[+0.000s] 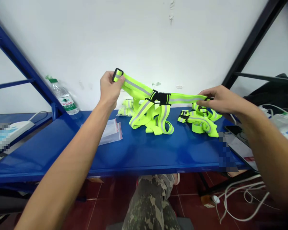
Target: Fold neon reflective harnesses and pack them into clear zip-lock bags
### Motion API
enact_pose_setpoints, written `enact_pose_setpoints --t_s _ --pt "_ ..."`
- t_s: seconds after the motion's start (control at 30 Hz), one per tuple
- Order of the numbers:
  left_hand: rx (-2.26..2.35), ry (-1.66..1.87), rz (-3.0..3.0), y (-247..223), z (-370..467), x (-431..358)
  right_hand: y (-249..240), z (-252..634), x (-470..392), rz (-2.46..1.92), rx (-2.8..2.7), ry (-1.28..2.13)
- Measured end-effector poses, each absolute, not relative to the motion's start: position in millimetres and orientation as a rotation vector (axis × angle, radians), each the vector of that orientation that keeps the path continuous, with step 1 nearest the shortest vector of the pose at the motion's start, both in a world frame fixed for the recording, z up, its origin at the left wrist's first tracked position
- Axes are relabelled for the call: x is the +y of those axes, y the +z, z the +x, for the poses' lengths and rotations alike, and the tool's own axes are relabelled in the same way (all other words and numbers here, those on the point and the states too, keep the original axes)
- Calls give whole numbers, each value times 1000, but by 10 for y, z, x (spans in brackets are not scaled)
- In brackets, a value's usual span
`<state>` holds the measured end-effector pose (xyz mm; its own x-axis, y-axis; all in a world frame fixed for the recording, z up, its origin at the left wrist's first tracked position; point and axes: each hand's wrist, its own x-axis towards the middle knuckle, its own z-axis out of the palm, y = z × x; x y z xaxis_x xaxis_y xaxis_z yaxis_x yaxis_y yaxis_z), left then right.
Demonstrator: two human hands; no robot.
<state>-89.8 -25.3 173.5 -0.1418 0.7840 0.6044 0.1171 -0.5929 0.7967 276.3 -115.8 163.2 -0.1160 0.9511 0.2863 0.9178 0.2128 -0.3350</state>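
Observation:
Stretched between my two hands is a neon-yellow reflective strap harness [136, 88] with grey stripes and a black buckle at its middle. My left hand [109, 88] pinches one end beside a black slider. At the other end, my right hand [214, 97] grips the strap, its fingertips partly hiding it. Loose straps of the harness hang from the buckle down to the blue table. Below my right hand lies another bundle of reflective straps [201, 123] with black buckles. Behind the hanging straps, a folded reflective bundle [125, 108] is partly hidden.
Clear zip bags [110, 131] lie on the blue table [144, 156] at the left of the straps. A water bottle [64, 96] leans by the wall. A phone [236, 130] and papers sit at the right. White cables [247, 195] hang below the right side.

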Motion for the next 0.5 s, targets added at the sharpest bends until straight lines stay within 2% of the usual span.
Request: enact_pose_setpoints --t_s 0.1,0.27,0.37,0.5 --pt "1095 1331 1733 1624 -985 -374 1489 2686 -1160 -1806 -2309 -80" --pt "1459 207 2144 1202 -1070 -475 882 2491 -1107 -1914 -2641 18" --pt "1465 -42 2361 1056 -974 -511 710 2328 -1085 -1961 -2616 148" --pt "1327 -254 2424 1059 -828 -591 739 2113 -1070 -1747 -2549 453"
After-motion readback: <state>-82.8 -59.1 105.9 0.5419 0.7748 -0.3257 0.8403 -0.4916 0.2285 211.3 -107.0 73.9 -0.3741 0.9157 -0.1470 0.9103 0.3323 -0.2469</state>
